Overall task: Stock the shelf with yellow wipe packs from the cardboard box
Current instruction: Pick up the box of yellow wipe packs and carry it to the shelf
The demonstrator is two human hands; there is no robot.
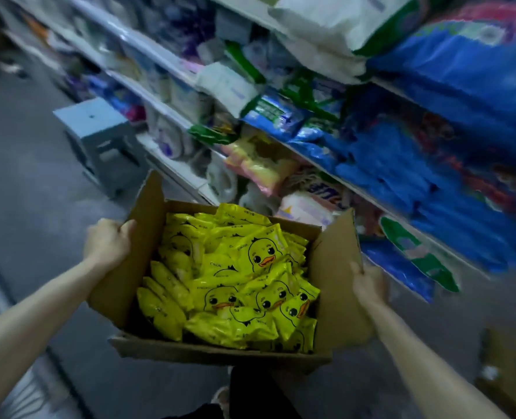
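Bright yellow wipe packs (pixel 235 279) are printed with a cartoon duck face, orange bill and black lettering. The cardboard box (pixel 335 285) is plain brown. Blue and green-and-white packets (pixel 417 252) are seen on the white shelf (pixel 172 113), beside pale pink-and-yellow packs (pixel 259 167).

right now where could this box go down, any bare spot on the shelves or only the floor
The shelves look packed: blue packs to the right, white and pink packs just beyond the cardboard box. Bare floor lies left of the box, between it and the grey crate. Both the left hand and right hand grip the box.
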